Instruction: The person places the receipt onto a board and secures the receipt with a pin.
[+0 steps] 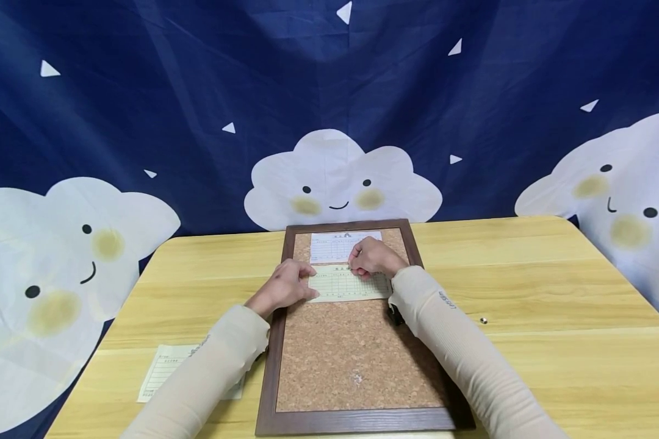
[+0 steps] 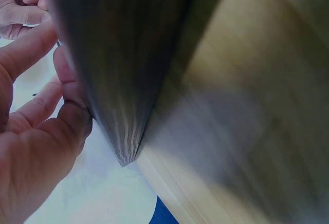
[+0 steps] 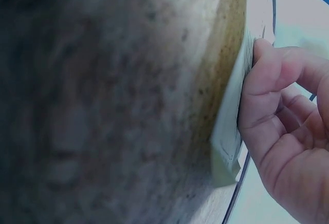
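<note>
The corkboard (image 1: pixel 357 360) lies on the bench (image 1: pixel 582 366), likely as firm backing. The left hand (image 1: pixel 287 283), spread, seems to steady the yellow slip (image 1: pixel 335 288) on it; the right hand (image 1: pixel 374 257) has fingertips together at its top edge, anything pinched hidden. Beyond lies a white slip (image 1: pixel 328 249).

Sleeved left forearm (image 1: pixel 200 375) and right forearm (image 1: pixel 467 347) reach forward, angled inward. Left hand (image 1: pixel 287 284) has thumb and fingers apart. Right hand (image 1: pixel 376 256) slightly farther forward, fingers bent, fingertips bunched near thumb.
</note>
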Motion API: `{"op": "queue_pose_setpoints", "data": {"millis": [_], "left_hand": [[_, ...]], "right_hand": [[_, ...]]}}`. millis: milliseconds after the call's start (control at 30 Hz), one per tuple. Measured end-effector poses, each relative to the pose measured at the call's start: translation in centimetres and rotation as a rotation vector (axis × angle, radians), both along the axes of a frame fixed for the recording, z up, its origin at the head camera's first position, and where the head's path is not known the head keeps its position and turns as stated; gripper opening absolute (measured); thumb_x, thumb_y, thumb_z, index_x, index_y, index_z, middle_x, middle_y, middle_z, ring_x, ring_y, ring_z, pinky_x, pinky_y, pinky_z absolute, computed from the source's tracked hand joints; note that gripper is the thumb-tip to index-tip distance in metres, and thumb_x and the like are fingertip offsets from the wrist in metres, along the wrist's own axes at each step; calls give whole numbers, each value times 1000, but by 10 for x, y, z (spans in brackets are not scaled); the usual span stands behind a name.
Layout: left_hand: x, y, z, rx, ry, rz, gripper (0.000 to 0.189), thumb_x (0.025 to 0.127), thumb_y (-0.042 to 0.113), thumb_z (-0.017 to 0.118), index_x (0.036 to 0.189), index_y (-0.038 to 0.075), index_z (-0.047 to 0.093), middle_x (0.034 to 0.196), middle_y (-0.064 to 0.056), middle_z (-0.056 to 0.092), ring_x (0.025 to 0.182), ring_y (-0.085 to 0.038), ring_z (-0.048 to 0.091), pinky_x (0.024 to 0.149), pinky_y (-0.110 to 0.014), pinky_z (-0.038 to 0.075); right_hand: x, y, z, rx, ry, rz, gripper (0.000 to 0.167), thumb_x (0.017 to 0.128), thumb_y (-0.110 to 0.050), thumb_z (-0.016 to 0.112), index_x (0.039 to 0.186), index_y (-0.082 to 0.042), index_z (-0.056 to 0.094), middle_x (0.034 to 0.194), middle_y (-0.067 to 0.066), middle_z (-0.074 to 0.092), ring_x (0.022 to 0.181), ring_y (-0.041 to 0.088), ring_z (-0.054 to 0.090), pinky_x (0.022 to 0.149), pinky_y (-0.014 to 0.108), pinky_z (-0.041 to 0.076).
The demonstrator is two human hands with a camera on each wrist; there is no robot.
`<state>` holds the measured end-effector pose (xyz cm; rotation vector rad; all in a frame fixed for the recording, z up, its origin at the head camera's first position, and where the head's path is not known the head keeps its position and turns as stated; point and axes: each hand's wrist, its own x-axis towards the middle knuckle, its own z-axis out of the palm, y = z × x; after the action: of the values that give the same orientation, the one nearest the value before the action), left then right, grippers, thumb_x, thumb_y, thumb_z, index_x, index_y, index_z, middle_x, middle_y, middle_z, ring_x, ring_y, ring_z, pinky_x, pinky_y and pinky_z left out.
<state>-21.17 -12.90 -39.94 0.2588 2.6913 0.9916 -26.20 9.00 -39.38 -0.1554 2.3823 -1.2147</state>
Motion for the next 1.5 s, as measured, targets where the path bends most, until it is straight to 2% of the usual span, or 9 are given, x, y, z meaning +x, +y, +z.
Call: {"op": "queue_pose_setpoints", "data": {"millis": [167, 633, 933, 1233, 1500], "left_hand": [[0, 0, 0, -1, -11, 8, 43, 81, 8, 83, 120, 1, 68, 116, -11, 55, 101, -24, 49, 92, -41, 44], [2, 1, 1, 9, -2, 3, 42, 81, 7, 83, 119, 1, 68, 109, -9, 53, 98, -23, 46, 86, -39, 43], [2, 2, 1, 12, 4, 13, 42, 80, 6, 83, 118, 0, 69, 112, -10, 54, 99, -24, 48, 90, -40, 44], [1, 5, 1, -2, 10, 7, 43, 80, 7, 84, 118, 0, 69, 106, -8, 57, 92, -22, 50, 85, -38, 45], [0, 2, 1, 0, 5, 20, 43, 79, 7, 84, 118, -1, 69, 96, -7, 59, 84, -21, 51, 79, -36, 45]], "right_hand": [[1, -1, -1, 4, -2, -5, 10, 95, 0, 60, 87, 1, 66, 68, 6, 61, 57, 12, 53, 56, 26, 54], [1, -1, 2, 54, 6, -3, 12, 92, 3, 59, 82, -1, 64, 64, 4, 58, 56, 10, 52, 55, 24, 52], [1, 0, 3, 36, -18, -13, 12, 92, 5, 57, 82, 0, 64, 65, 6, 58, 56, 12, 52, 54, 24, 51], [0, 1, 2, 54, -10, -11, 14, 90, 6, 56, 81, -1, 63, 64, 5, 57, 55, 12, 52, 53, 24, 50], [0, 2, 3, 21, -21, 41, 14, 97, 2, 55, 86, 1, 63, 66, 7, 57, 58, 14, 53, 57, 26, 51]]}}
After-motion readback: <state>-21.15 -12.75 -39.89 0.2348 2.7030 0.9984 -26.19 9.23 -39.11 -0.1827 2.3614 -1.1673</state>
